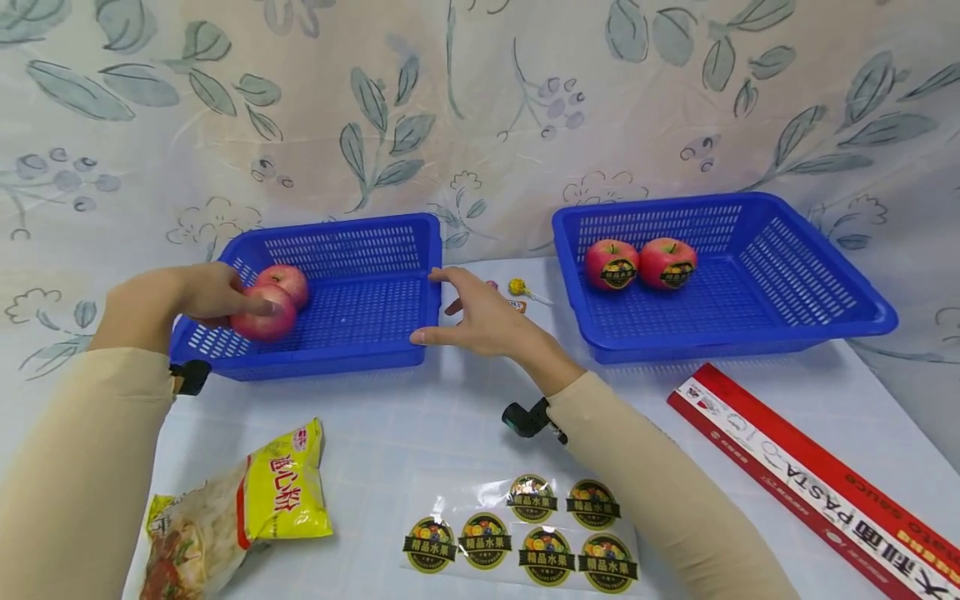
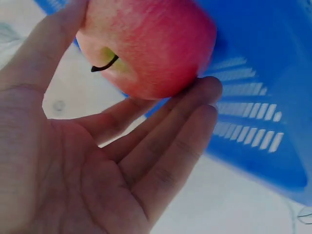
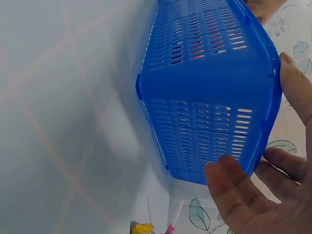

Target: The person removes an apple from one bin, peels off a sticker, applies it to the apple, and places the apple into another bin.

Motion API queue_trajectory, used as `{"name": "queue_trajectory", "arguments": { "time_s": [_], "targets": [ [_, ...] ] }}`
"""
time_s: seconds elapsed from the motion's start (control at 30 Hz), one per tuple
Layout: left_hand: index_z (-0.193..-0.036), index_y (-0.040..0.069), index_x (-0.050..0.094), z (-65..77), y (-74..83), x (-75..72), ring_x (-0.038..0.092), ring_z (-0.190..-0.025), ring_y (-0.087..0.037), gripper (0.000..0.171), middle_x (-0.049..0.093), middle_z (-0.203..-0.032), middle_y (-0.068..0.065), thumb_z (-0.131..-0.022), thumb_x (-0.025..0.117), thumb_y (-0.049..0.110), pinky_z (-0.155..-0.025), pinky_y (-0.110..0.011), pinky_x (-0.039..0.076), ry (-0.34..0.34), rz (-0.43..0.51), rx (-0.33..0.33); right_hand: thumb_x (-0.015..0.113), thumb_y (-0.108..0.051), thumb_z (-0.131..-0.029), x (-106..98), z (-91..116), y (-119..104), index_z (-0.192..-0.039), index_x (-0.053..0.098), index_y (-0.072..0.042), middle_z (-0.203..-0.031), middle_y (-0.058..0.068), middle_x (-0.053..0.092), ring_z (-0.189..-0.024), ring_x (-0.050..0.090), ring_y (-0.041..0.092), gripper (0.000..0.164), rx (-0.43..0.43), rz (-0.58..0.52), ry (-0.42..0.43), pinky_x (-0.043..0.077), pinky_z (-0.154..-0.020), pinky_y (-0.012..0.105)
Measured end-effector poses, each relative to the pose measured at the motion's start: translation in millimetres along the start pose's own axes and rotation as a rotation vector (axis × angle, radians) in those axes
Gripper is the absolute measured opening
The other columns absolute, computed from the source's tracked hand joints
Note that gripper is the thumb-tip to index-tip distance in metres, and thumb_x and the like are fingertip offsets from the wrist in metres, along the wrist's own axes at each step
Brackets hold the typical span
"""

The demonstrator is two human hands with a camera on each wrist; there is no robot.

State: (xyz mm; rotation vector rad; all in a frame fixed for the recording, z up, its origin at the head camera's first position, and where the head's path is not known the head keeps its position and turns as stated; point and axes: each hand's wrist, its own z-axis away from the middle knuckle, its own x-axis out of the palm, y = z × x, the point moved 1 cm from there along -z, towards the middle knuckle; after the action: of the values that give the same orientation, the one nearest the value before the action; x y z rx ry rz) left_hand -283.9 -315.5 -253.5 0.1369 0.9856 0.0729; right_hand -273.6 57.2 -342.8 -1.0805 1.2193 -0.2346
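At the left end of the left blue basket (image 1: 360, 358), my left hand (image 1: 202, 292) grips a red apple (image 1: 264, 315) between thumb and fingers. The apple's stem shows in the left wrist view. Just behind it, a second apple (image 1: 288, 282) sits in the same basket. My right hand (image 1: 476, 317) is at that basket's right end, fingers spread and mostly straight. In the right wrist view its thumb tip meets the basket rim (image 3: 276, 92), while the fingers lie along the end wall.
The right blue basket (image 1: 697, 343) contains two labelled apples (image 1: 649, 263). Between the baskets lies a yellow lollipop (image 1: 517, 287) among small sweets. In front are a yellow food bag (image 1: 288, 492), a sheet of round stickers (image 1: 536, 533) and a long red pasta box (image 1: 810, 475).
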Motion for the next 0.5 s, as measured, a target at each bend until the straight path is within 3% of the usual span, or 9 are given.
{"name": "queue_trajectory", "arguments": {
  "time_s": [0.17,0.23,0.5],
  "targets": [
    [-0.135,-0.015,0.049,12.6,16.6,1.0,0.057,-0.111,-0.054,0.099,0.062,-0.119,-0.032,-0.084,0.071,0.068,-0.085,-0.068,0.053,0.182,-0.057,0.047,0.081,-0.055,-0.084,0.2,1.3,0.8,-0.160,0.033,-0.019,-0.165,-0.001,0.035,-0.125,0.059,0.020,0.097,0.014,0.002,0.000,0.057,-0.091,0.037],
    [-0.136,-0.011,0.051,16.8,25.1,1.1,0.056,-0.112,-0.053,0.098,0.063,-0.120,-0.031,-0.082,0.074,0.068,-0.084,-0.068,0.054,0.235,-0.071,0.073,0.081,-0.055,-0.084,0.4,1.9,2.2,-0.160,0.033,-0.020,-0.164,-0.002,0.036,-0.124,0.059,0.020,0.096,0.021,0.003,0.009,0.057,-0.089,0.037],
    [-0.140,0.002,0.050,42.6,53.4,2.2,0.057,-0.112,-0.045,0.091,0.062,-0.125,-0.026,-0.078,0.081,0.062,-0.082,-0.061,0.057,0.312,-0.050,0.137,0.080,-0.048,-0.088,4.9,2.7,0.9,-0.159,0.034,-0.015,-0.161,0.002,0.040,-0.127,0.057,0.023,0.090,-0.029,-0.042,0.025,0.057,-0.093,0.037]
  ]
}}
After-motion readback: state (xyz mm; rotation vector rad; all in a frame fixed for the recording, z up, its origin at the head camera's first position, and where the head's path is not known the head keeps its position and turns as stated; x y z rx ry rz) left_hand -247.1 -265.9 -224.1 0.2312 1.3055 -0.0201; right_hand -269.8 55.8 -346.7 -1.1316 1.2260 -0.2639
